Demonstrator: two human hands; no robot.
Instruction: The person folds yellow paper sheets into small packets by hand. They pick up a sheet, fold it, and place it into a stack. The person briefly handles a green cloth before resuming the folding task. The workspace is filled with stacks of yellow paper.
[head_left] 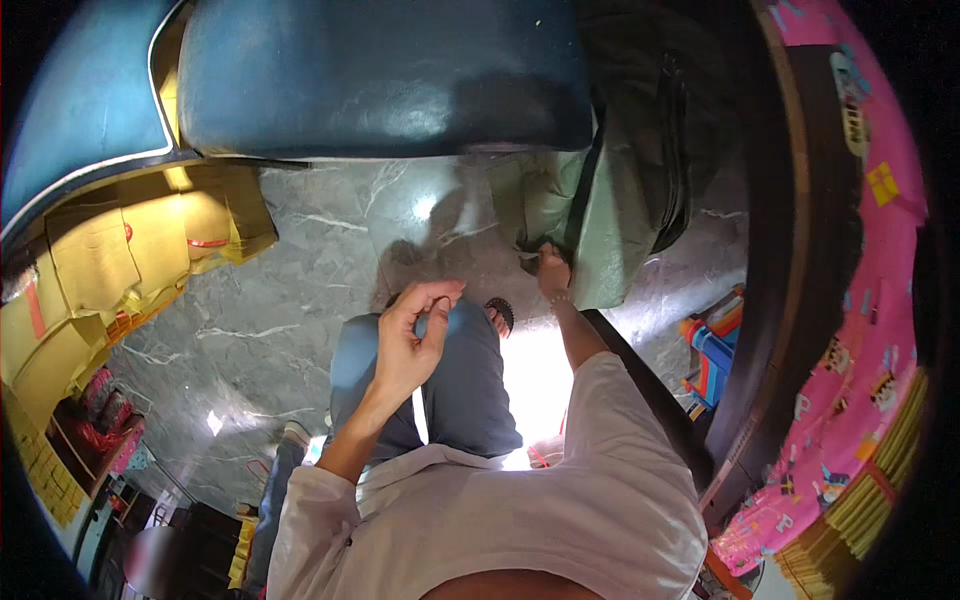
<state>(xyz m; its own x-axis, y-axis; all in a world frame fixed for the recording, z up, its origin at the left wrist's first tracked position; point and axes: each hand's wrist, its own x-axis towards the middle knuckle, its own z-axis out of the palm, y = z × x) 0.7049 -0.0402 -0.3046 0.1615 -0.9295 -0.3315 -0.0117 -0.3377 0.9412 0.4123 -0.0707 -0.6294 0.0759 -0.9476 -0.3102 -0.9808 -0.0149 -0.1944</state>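
A large sheet-like piece of olive-green fabric (pixel 612 225) with dark strips along it hangs down to the floor, right of the blue padded seat. My right hand (pixel 552 272) is closed on a dark lower edge of this fabric, with a bracelet at the wrist. Whether it is a bag or a cover I cannot tell. Raised over my knees (pixel 470 380), my left hand (pixel 412 335) holds nothing. Its fingers are bent and point to the right, and the thumb stands apart from them.
A blue padded seat (pixel 380 80) spans the far side of the grey marbled floor (pixel 310 250). Stacked yellow-brown cardboard-like pieces (pixel 150 230) stand at left. On the right are a dark wooden edge (pixel 785 300), pink patterned cloth (pixel 880 330) and a colourful object (pixel 712 350). Another person's leg (pixel 275 500) shows lower left.
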